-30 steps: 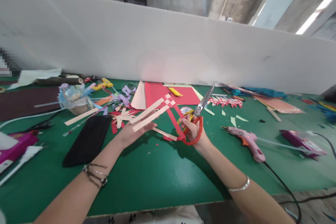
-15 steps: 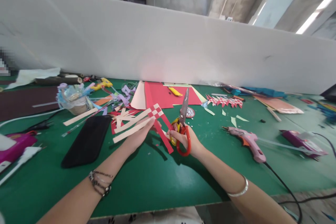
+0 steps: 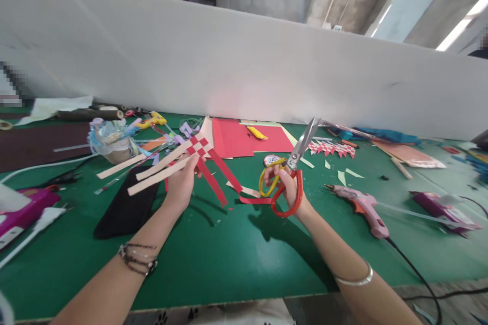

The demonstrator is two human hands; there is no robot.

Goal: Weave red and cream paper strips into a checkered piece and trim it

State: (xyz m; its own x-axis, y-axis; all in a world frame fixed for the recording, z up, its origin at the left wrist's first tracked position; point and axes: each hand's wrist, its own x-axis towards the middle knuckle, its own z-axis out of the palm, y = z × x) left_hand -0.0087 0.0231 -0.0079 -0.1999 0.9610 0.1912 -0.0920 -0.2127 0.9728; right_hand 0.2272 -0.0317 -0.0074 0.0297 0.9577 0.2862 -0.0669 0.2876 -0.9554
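Observation:
My left hand (image 3: 183, 179) grips a woven paper piece (image 3: 200, 148), a small red and cream checkerboard. Loose cream strips trail from it to the left, and red strips hang down to the right. My right hand (image 3: 290, 183) holds a pair of scissors (image 3: 293, 162) by their red and yellow handles, with the blades pointing up and away to the right. Between the hands, a red strip (image 3: 256, 200) and a cream strip end (image 3: 249, 191) show beside the scissors' handles; whether the red one joins the long strip or my right fingers, I cannot tell.
Red paper sheets (image 3: 232, 137) with a yellow cutter (image 3: 256, 133) lie at the back. A black phone-like slab (image 3: 125, 208) is on the left. A pink glue gun (image 3: 362, 205), a purple power strip (image 3: 438, 210) and a red-white woven zigzag band (image 3: 331, 149) are on the right.
My hands have moved apart: the left went left and up with the woven piece, the right went right with the scissors. The red strips now hang more freely.

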